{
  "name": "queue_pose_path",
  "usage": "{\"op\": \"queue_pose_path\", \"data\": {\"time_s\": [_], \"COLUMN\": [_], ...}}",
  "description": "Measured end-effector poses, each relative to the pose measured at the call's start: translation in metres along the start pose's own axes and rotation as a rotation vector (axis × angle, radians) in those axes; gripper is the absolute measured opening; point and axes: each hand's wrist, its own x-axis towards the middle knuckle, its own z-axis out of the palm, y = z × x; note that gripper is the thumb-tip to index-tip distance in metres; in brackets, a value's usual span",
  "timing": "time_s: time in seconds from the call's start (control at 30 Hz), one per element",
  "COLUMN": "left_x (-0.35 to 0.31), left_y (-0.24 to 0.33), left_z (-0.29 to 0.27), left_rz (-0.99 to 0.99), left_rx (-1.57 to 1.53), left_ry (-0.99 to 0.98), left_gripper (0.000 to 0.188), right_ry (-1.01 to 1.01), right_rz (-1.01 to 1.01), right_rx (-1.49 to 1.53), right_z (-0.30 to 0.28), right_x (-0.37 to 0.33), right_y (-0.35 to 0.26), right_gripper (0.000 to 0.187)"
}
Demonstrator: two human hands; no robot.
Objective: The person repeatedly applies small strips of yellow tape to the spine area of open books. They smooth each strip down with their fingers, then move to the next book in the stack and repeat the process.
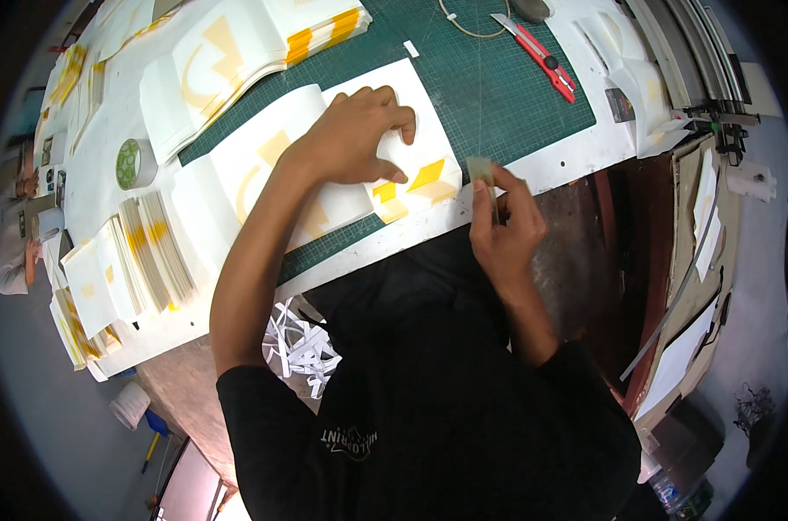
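Note:
My left hand (pixel 359 135) arches over a folded white sheet with yellow print (pixel 433 143), its fingers bent and apart, the thumb by the yellow blocks. Nothing is gripped in it. Just off the sheet's near right corner, my right hand (pixel 509 217) pinches a small flat greenish strip (pixel 479 167) between thumb and fingers. One end of that strip sticks up above the fingertips; the rest is hidden in the hand. Under the sheet lies a green cutting mat (pixel 498 122) on a white table (pixel 568 162).
A red utility knife (pixel 542 61) lies on the mat's far right. Stacked printed sheets (pixel 324 35) sit at the back, more folded stacks (pixel 151 252) at left beside a green tape roll (pixel 135 165). Paper offcuts (pixel 303 352) lie below the table. Another person (pixel 12 226) is at far left.

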Motion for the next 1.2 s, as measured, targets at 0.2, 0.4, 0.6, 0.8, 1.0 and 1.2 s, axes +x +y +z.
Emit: {"op": "queue_pose_path", "data": {"time_s": [0.2, 0.4, 0.6, 0.8, 1.0, 1.2], "left_x": [0.007, 0.011, 0.002, -0.024, -0.033, -0.075], "left_y": [0.004, 0.005, 0.005, 0.061, 0.064, 0.066], "left_z": [-0.005, -0.004, -0.005, 0.023, 0.019, -0.008], "left_rz": [-0.015, -0.031, 0.009, -0.277, -0.242, -0.238], "left_rx": [-0.005, 0.016, 0.013, -0.113, -0.166, -0.383], "left_ry": [-0.039, -0.062, -0.021, 0.04, 0.137, 0.71], "left_gripper": [0.05, 0.054, 0.051, 0.044, 0.027, 0.02], "right_ry": [-0.11, -0.232, -0.071, 0.202, 0.245, 0.254], "right_rz": [-0.24, -0.331, -0.267, 0.147, 0.2, 0.291], "right_rx": [-0.165, -0.083, 0.043, 0.046, 0.387, 0.593], "right_z": [0.016, 0.041, 0.026, -0.021, 0.002, 0.012], "right_x": [-0.014, -0.044, -0.022, 0.022, 0.049, 0.059], "right_y": [-0.017, -0.06, -0.054, 0.016, 0.045, 0.079], "right_gripper": [0.029, 0.027, 0.022, 0.021, 0.024, 0.026]}}
